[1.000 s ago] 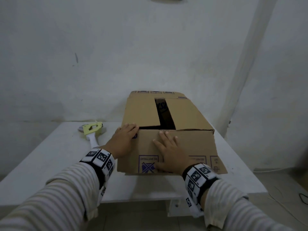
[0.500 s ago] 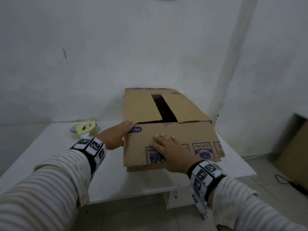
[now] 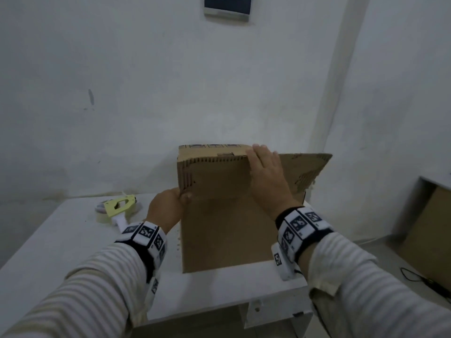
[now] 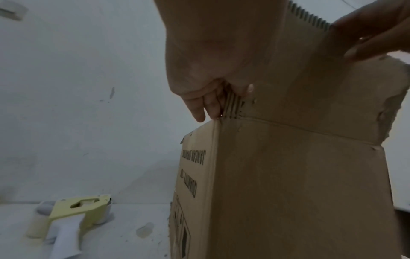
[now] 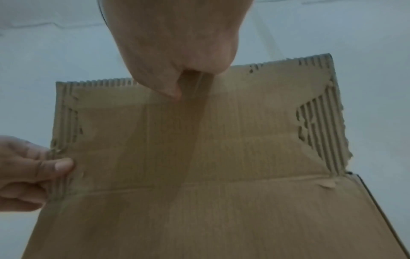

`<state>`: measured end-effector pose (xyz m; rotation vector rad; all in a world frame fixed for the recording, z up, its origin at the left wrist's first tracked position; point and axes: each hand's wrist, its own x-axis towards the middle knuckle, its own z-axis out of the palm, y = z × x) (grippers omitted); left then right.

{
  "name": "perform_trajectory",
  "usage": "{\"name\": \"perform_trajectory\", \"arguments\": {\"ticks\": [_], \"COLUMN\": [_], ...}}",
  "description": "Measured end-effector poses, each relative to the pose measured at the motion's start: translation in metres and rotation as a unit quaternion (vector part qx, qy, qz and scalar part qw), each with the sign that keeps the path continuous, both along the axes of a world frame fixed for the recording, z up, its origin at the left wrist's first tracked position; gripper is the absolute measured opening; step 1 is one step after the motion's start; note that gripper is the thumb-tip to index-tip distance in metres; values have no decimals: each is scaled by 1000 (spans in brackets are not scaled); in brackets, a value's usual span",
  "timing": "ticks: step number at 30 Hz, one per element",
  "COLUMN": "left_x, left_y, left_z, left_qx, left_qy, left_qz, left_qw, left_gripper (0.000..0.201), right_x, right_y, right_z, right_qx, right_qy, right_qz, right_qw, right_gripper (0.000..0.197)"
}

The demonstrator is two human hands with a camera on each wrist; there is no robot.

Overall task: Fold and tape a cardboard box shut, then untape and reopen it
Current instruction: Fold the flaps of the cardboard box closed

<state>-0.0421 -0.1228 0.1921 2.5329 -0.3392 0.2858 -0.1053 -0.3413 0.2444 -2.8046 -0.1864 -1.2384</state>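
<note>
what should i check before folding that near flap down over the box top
1. Left hand pinches the flap's left edge: ok.
2. Right hand grips the flap's top edge: ok.
3. Box stands fully on the table: ok.
4. Inner flaps already folded flat: cannot tell, the raised flap hides them.
5. Tape dispenser lies near the left hand, clear of the box: ok.
6. Flap surface sound: not ok, its corners are torn to the ribs.
</note>
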Motion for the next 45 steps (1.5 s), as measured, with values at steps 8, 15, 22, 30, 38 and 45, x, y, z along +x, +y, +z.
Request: {"name": "perform_trajectory", "arguments": {"ticks": [8, 15, 22, 30, 38, 45], "left_x": [12, 32, 35, 45, 86, 154], "left_y": [-17, -18, -17, -24, -23, -13], "left_z": [-7, -19, -17, -9, 21, 30], "left_qx": [-52, -116, -51, -136, -189, -231], "left_qy": [-39, 23, 28, 57, 63, 124], "left_qz": [77, 84, 50, 82, 84, 86], "left_qw": [995, 989, 997, 986, 976, 961], "left_gripper": [29, 25, 27, 11, 15, 31], "right_x": [44, 59, 63, 72, 111, 166], "right_y": [-3, -11, -10, 11, 31, 48], "right_z": [-31, -76, -75, -57, 37, 59], "right_qx": [86, 99, 100, 82, 43, -13], "right_qy": [223, 307, 315, 366, 403, 464], "right_qz": [-40, -79, -89, -68, 14, 47], "right_qw": [970, 943, 940, 925, 914, 884], "right_gripper": [70, 70, 45, 47, 42, 44]}}
